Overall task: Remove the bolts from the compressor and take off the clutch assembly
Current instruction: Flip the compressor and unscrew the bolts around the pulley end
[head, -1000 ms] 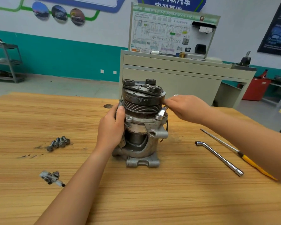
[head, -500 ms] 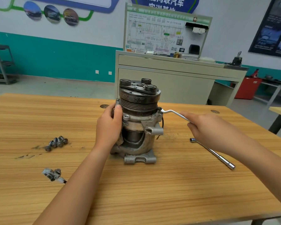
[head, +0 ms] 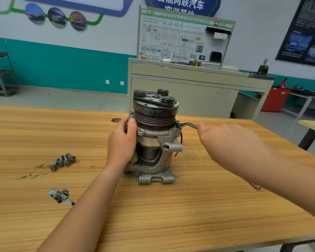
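Presently compressor [head: 154, 142] stands upright on table [head: 171, 215], left hand [head: 121, 142] curled round its side; right hand [head: 229, 140] grips wrench [head: 187, 125] seated on flange bolt [head: 178, 123]. Risk: wrench slips, rounds head, or tips compressor

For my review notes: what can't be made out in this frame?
Head view, wrench: its handle is hidden in the right hand.
Head view, compressor: left flank covered by the left hand.
Head view, small part at front left: blurred, unidentifiable.
Head view, tool behind the right forearm: only its tip shows.
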`<action>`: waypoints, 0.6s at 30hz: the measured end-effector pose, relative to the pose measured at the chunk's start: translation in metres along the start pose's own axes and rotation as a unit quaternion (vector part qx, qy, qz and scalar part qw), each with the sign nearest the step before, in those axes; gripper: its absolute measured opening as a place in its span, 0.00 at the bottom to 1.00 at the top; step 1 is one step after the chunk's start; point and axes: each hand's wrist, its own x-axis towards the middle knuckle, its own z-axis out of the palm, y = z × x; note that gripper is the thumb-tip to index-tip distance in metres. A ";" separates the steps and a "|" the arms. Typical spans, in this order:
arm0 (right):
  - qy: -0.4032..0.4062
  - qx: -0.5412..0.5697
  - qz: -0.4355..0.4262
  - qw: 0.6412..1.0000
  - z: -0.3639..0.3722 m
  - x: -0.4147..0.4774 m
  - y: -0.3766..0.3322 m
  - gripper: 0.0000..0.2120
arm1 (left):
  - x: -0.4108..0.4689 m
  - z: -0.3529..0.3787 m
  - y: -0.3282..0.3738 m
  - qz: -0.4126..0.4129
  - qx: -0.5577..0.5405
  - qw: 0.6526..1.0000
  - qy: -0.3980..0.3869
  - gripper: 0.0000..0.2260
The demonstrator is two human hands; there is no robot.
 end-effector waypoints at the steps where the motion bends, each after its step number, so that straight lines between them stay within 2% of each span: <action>1: 0.006 -0.009 -0.008 1.000 -0.001 0.001 0.001 0.22 | 0.000 0.000 0.000 0.000 -0.001 1.000 0.000 0.20; 4: 0.028 -0.003 -0.019 0.999 -0.002 0.010 0.012 0.21 | 0.000 0.000 -0.001 -0.003 -0.005 1.000 -0.001 0.21; 7: 0.041 0.024 -0.037 0.998 0.001 0.017 0.032 0.28 | 0.000 0.000 -0.002 -0.002 -0.016 1.000 -0.007 0.20; 14: 0.049 -0.010 -0.064 0.997 0.019 0.015 0.024 0.34 | 0.001 -0.001 0.000 -0.001 -0.025 1.000 -0.013 0.20; 18: 0.078 -0.006 -0.108 0.991 0.025 0.034 0.051 0.28 | 0.000 -0.003 0.002 0.003 -0.027 1.000 -0.016 0.26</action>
